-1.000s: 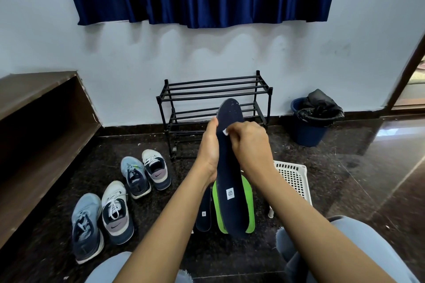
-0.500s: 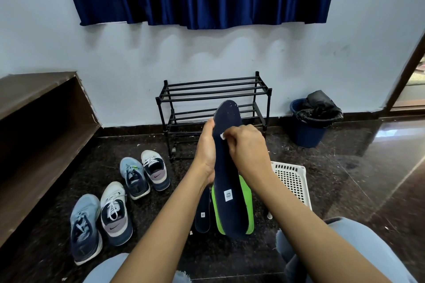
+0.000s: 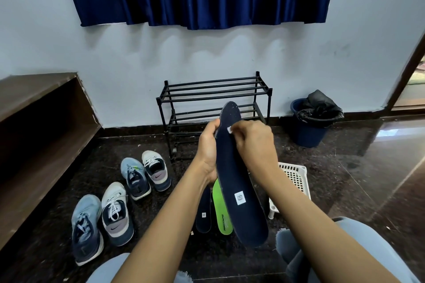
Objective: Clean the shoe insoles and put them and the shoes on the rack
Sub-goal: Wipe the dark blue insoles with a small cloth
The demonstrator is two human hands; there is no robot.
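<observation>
My left hand (image 3: 208,145) grips a long dark navy insole (image 3: 239,181) by its left edge and holds it up, toe end away from me. My right hand (image 3: 253,142) pinches a small white wipe (image 3: 229,130) against the insole's upper part. On the floor below lie a green insole (image 3: 220,209) and another navy insole (image 3: 203,211). Two pairs of sneakers stand at the left: a nearer pair (image 3: 101,218) and a farther pair (image 3: 145,174). The black metal shoe rack (image 3: 213,94) stands bare against the wall.
A white plastic basket (image 3: 296,174) lies on the dark floor at my right. A blue bin (image 3: 310,128) with a black bag stands right of the rack. A brown wooden shelf unit (image 3: 39,122) runs along the left. My knees are at the bottom.
The insole's heel end has swung to the right, so the insole now tilts. My right hand with the wipe has shifted slightly along its upper part.
</observation>
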